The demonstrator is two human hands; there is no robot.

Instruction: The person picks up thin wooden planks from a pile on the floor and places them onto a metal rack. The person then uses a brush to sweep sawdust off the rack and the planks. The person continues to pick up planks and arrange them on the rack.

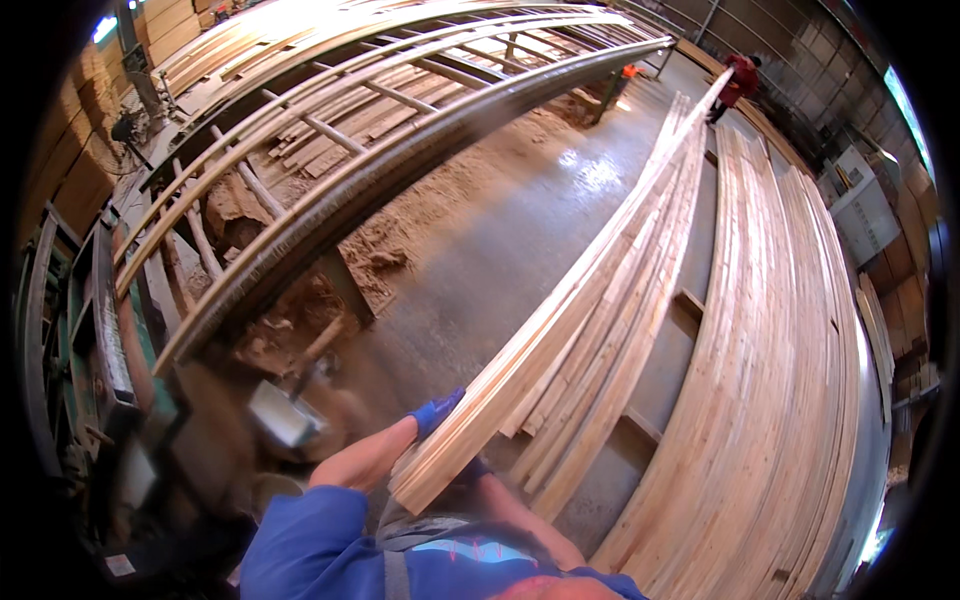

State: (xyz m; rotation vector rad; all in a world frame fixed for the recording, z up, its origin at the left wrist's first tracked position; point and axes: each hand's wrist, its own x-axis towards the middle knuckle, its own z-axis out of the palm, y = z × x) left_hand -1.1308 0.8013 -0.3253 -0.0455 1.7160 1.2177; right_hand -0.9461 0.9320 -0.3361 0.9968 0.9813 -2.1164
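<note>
A stack of long pale wooden boards [530, 370] runs from my waist toward the far upper right, its near end lifted and slightly tilted. My left hand [438, 412], in a blue glove, grips the stack's left side close to the near end. Under the right side of that end is my right hand [474, 470], in a dark glove. Its fingers are mostly hidden by the wood, but it bears against the boards from below. At the far end, a person in red [738, 82] stands by the same boards.
Loose boards [610, 395] lie just right of the held stack. Farther right, a wide layer of boards [770, 330] rests on crosspieces [640, 425]. To the left stands a long metal roller frame [430, 140], with sawdust [410, 235] beneath it. A white box-shaped unit [865, 215] is at the right wall.
</note>
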